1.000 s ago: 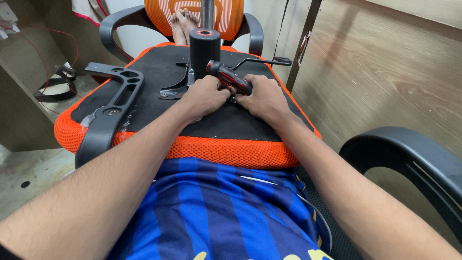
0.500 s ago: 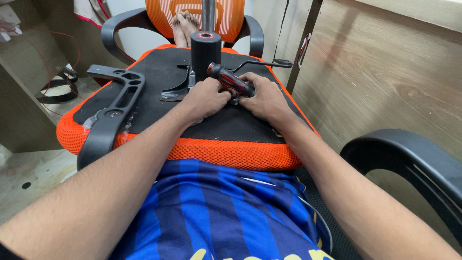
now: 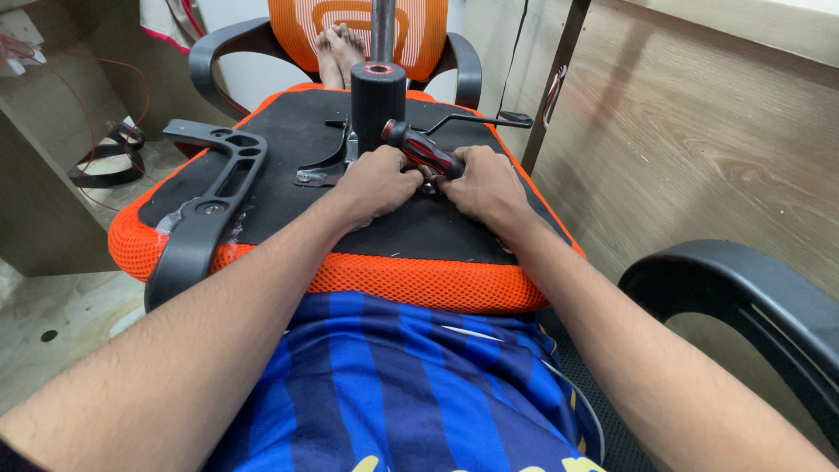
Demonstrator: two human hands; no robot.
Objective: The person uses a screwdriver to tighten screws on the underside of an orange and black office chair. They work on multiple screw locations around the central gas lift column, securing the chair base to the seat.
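An upturned orange mesh chair seat (image 3: pixel 393 280) with a black underside lies across my lap. A black cylinder column (image 3: pixel 377 96) and a metal mechanism plate (image 3: pixel 319 168) stand at its middle. My left hand (image 3: pixel 376 183) rests closed on the seat just in front of the column. My right hand (image 3: pixel 481 185) sits beside it, fingers curled at the base of a black-and-red screwdriver (image 3: pixel 424 149), whose handle slants up to the left between both hands. The screwdriver's tip is hidden by my hands.
A black armrest (image 3: pixel 205 214) is attached along the seat's left side. A thin black lever (image 3: pixel 489 118) sticks out right of the column. Another orange chair (image 3: pixel 358 31) with bare feet on it stands behind. A black chair arm (image 3: pixel 743 297) curves at right, beside wooden panels.
Both hands stay on the seat by the column. The screwdriver handle has shifted slightly, and the view has moved a little closer.
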